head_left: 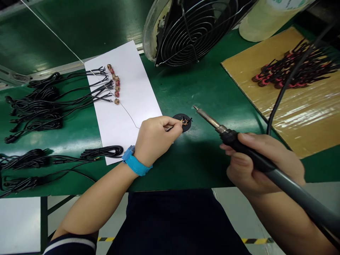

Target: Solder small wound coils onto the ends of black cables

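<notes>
My left hand, with a blue band at its wrist, pinches a small copper-and-black wired part over a round black disc. A thin wire runs back from this hand toward the upper left. My right hand is wrapped round the dark handle of a soldering iron. The iron's tip points up and left, a short way to the right of the disc and not touching it. My left fingers partly hide the wired part.
White paper holds a row of copper coils. Bundled black cables lie left. A fan stands behind the disc. On the right, cardboard bears black-and-red parts; a yellowish container stands behind it.
</notes>
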`<state>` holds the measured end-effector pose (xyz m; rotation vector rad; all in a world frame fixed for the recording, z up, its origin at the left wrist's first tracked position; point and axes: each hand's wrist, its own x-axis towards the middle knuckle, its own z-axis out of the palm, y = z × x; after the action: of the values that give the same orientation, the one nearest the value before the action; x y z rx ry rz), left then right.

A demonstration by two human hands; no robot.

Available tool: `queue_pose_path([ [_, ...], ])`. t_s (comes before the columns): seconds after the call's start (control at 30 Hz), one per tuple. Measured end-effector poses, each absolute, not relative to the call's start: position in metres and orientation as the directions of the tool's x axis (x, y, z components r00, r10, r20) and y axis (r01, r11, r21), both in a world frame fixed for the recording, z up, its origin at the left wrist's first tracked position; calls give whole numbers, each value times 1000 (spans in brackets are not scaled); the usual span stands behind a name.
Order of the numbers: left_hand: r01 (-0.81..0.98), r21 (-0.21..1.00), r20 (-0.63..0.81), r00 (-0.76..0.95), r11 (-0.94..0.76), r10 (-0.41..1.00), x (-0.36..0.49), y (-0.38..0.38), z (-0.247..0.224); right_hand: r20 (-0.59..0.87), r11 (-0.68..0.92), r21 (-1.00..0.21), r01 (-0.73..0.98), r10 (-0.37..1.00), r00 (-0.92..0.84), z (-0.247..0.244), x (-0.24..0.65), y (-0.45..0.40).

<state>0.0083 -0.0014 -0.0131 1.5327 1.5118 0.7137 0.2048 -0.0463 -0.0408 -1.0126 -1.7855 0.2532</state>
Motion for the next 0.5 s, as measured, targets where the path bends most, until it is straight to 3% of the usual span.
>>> queue_pose_path([
  [0.17, 502, 862, -146, 100, 77, 984, 8, -2, -14, 695, 703, -512, 493, 677, -244, -36, 200, -31],
  [0.27, 526, 851, -58, 107, -7, 993, 8, -5, -15, 685, 715, -514, 474, 674, -275, -35, 193, -27],
  [0.5, 575, 766, 233, 167, -287, 958, 5, -12, -24, 514, 516, -600, 611, 834, -200, -31, 170, -22],
])
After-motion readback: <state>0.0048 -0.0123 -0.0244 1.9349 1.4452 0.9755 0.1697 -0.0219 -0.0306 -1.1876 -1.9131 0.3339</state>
